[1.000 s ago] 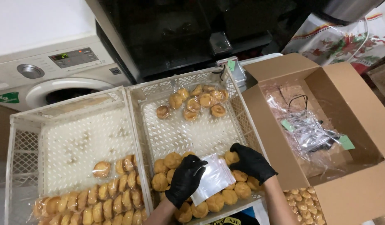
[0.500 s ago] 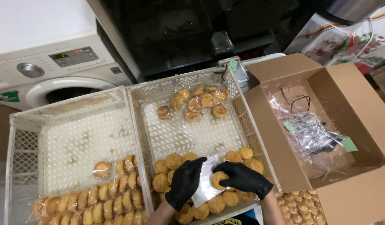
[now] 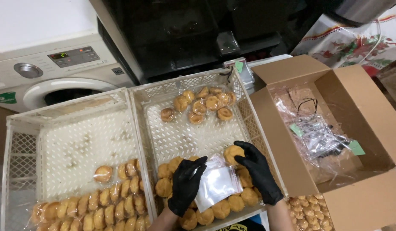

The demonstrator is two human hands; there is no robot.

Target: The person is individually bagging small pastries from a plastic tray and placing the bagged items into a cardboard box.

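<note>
Sitting at ten o'clock, a white washing machine [image 3: 56, 70]; at three o'clock, an open cardboard box [image 3: 365, 128] holding crumpled clear plastic wrap [image 3: 318, 137]. Lying side by side below, two pale lattice crates: the left crate [image 3: 74, 141] carrying wrapped golden buns [image 3: 99, 201] along its near edge, the middle crate [image 3: 185, 132] keeping a cluster of wrapped buns [image 3: 202, 105] at twelve o'clock and loose unwrapped ones along six o'clock. Hovering over that near row, both black-gloved hands. Pinching one edge of a small clear bag [image 3: 217, 184], the left hand [image 3: 186, 186], fingers closed narrow on the plastic. Closing around a single bun [image 3: 233, 153], the right hand [image 3: 258, 173], its grip curled on the bun's right side. Lying at one o'clock from the bag, that bun, just beside the bag's upper corner; running from seven to one o'clock, the bag's long axis, mouth seemingly tilting toward the bun. Standing nearer the bun, the right hand.
</note>
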